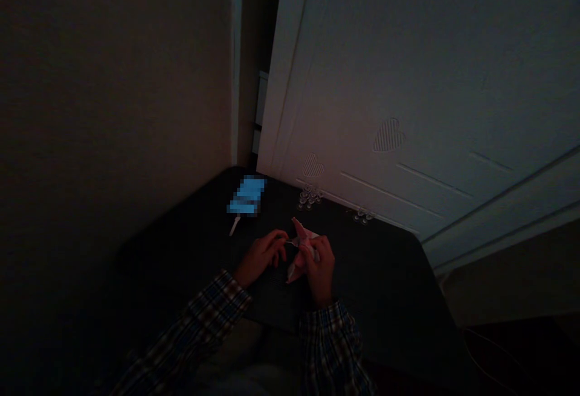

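Note:
In the dim light my right hand is closed on a pink folded piece with pointed corners. A whitish part shows behind its fingers; whether it is paper or cloth I cannot tell. Just left of it, my left hand has its thumb and fingertips pinched together near the piece's middle. A thin pale strand-like thing runs between those fingertips and the pink piece, too small and dark to name. Both hands are held over the dark tabletop.
A phone-like lit screen, blurred into blocks, lies at the back left with a white strip by it. Several small clear round pieces sit by the white panel, and another small cluster lies further right. A wall rises on the left.

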`<state>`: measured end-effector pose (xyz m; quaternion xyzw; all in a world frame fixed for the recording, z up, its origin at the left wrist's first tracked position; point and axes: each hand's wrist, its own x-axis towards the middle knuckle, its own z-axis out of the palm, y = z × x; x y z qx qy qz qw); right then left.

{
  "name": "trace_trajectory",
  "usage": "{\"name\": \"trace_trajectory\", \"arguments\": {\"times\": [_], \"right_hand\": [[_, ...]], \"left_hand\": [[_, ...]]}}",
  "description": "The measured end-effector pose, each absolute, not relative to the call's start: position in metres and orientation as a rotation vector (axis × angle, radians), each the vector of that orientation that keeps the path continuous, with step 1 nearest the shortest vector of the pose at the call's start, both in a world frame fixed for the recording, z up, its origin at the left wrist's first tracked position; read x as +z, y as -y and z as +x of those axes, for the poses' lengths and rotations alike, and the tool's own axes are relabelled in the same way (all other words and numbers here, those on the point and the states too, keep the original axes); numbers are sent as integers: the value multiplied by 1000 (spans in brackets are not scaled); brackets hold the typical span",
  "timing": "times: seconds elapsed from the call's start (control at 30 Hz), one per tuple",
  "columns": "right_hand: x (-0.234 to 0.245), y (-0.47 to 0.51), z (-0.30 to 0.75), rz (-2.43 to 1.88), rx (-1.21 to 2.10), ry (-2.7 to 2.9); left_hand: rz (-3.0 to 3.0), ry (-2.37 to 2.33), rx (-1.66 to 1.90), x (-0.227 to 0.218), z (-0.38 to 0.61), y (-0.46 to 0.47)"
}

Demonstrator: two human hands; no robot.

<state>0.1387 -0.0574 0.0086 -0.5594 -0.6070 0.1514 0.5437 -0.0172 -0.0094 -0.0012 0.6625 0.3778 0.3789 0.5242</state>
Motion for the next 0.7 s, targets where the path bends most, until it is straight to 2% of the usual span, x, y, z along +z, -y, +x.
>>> {"name": "trace_trajectory", "arguments": {"times": [0.7], "right_hand": [[8,55,137,-1358,339,1362]], "left_hand": [[1613,-957,933,-4,-19,8]]}}
